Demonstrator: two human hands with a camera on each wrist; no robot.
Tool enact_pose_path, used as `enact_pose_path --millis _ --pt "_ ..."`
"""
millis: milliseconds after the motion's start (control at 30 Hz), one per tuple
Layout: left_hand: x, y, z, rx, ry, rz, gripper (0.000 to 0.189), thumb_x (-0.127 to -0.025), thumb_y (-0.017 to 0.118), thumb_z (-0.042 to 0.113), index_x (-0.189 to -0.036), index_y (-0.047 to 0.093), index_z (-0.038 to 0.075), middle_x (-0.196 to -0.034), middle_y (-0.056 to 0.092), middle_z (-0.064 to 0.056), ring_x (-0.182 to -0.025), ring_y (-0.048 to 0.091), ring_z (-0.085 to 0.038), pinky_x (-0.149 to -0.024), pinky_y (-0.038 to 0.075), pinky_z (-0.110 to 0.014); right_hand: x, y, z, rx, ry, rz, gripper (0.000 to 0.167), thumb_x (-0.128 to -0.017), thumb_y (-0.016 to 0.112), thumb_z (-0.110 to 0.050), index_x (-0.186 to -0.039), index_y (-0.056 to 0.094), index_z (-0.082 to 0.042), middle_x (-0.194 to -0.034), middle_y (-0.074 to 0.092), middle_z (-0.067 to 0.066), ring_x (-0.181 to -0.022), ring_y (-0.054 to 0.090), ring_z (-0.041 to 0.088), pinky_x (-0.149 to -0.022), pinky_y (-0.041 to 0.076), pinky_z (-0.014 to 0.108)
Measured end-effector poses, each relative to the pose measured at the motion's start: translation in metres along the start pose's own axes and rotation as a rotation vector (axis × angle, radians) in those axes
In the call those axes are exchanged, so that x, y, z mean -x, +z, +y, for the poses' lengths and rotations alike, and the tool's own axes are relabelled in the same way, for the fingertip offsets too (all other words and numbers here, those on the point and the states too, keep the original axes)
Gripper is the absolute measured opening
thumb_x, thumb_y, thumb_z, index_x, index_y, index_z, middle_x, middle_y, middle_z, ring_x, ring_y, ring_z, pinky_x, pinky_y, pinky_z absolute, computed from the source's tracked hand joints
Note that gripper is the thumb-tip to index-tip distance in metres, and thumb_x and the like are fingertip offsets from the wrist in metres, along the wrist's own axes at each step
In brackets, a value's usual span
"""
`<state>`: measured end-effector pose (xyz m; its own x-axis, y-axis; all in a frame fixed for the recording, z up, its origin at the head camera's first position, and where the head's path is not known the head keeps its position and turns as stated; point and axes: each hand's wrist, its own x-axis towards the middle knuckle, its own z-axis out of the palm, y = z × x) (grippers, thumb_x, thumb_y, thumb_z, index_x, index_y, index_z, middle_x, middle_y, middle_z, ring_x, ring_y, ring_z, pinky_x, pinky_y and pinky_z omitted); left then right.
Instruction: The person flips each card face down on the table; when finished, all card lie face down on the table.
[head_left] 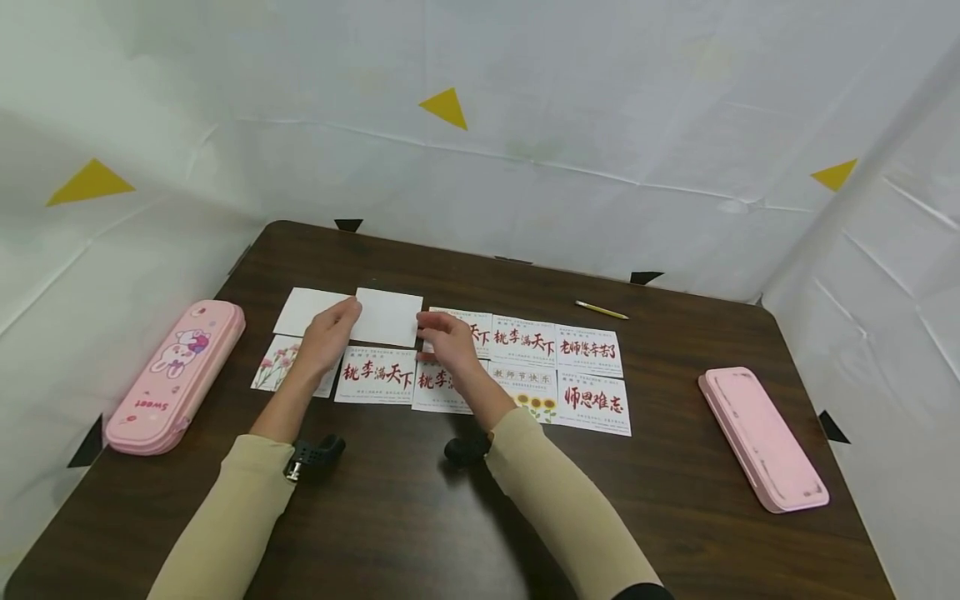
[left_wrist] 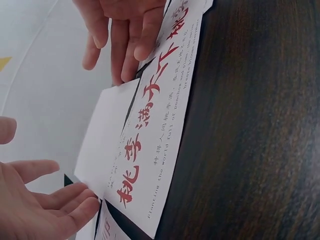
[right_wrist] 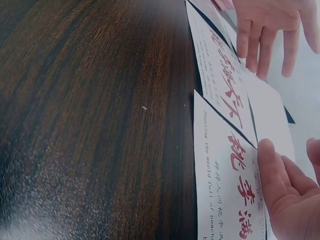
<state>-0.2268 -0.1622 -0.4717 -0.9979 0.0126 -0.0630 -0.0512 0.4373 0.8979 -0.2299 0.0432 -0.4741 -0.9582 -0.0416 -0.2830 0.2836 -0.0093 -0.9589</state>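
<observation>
A blank white card (head_left: pixel 388 317) lies in the back row of cards, between my two hands. My left hand (head_left: pixel 328 337) is at its left edge, fingertips low by the card, fingers extended in the left wrist view. At the right edge is my right hand (head_left: pixel 450 337), its fingers loosely straight and its fingertips at the card's side. Just in front lies a card with red Chinese characters (head_left: pixel 375 379). Another blank card (head_left: pixel 309 309) and a pink flower card (head_left: pixel 276 363) lie partly behind my left hand and forearm.
More printed cards, including a sunflower card (head_left: pixel 534 406), continue the two rows rightward on the dark wooden table (head_left: pixel 390 517). Beyond them lies a yellow pencil (head_left: pixel 602 310). A pink rabbit case (head_left: pixel 176 375) stands at the left, a plain pink case (head_left: pixel 763 437) at the right.
</observation>
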Motion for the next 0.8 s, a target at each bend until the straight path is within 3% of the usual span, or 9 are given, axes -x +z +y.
enact_pose_path --millis 800 --pt "0.0007 0.0012 -0.002 -0.016 0.016 0.019 0.063 -0.103 0.038 0.048 -0.15 0.04 0.006 -0.15 0.042 -0.018 -0.141 0.032 -0.035 -0.114 0.025 -0.051 -0.0017 -0.0002 0.0009 0.036 0.003 -0.016 0.03 -0.096 0.056 0.0 -0.125 0.064 0.0 -0.13 0.061 0.013 -0.113 0.06 0.022 -0.084 0.056 0.041"
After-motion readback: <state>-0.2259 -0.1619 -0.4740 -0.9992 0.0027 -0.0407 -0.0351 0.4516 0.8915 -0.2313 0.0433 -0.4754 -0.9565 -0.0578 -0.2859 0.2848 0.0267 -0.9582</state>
